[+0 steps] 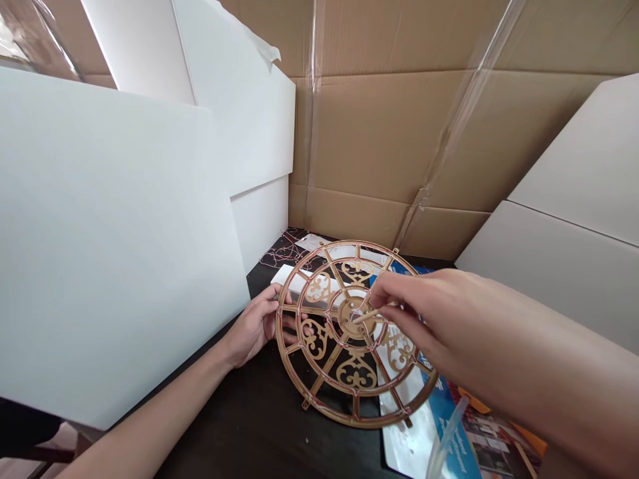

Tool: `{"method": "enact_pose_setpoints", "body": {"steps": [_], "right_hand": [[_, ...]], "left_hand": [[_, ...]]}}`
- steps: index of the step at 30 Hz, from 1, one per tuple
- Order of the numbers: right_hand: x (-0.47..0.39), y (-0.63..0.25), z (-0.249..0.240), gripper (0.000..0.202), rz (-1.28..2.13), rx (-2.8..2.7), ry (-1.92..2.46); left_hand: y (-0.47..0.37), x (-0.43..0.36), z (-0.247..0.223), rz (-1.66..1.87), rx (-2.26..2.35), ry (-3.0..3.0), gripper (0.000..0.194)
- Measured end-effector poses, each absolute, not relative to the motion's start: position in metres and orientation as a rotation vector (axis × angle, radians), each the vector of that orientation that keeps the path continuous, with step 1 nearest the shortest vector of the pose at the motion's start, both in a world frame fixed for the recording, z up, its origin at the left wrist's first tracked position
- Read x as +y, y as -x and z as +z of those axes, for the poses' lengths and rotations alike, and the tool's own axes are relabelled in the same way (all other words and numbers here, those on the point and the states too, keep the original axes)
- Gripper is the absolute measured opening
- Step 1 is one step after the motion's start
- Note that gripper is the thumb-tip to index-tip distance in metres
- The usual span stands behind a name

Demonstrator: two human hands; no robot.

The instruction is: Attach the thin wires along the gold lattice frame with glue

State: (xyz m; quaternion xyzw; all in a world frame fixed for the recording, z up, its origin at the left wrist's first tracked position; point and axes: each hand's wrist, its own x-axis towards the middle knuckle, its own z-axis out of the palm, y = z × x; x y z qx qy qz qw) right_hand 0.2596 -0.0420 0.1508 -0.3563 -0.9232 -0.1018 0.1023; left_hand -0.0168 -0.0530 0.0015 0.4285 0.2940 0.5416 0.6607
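Observation:
A gold, wheel-shaped openwork frame point(348, 320) with scroll ornaments stands tilted above the dark table. Thin reddish wires run along its rings and spokes. My left hand point(254, 324) grips the frame's left rim, its fingers partly behind it. Over the hub, my right hand point(417, 303) pinches a thin pale stick point(368, 316), whose tip reaches the hub's centre. A white block-like piece point(283, 274) shows behind the frame near my left fingers; the frame hides much of it.
Dark tabletop point(259, 426) lies underneath. Loose red wires point(284, 251) tangle at the back. A blue and white package point(424, 426) and a translucent tube point(449, 429) lie at the right front. White panels point(124, 233) and a cardboard wall point(369, 133) enclose the space.

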Motion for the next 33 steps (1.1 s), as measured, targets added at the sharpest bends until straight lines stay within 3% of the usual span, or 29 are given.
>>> {"method": "enact_pose_setpoints", "body": {"steps": [9,33], "right_hand": [[-0.047,-0.223,0.140,0.022,-0.148,-2.785,0.931],[-0.039,-0.212,0.140,0.024,-0.361,-2.798,1.000]], "left_hand": [[0.018,-0.053,0.000,1.211,0.655,-0.977,0.003],[0.020,-0.052,-0.001,1.193,0.656,-1.009,0.004]]}}
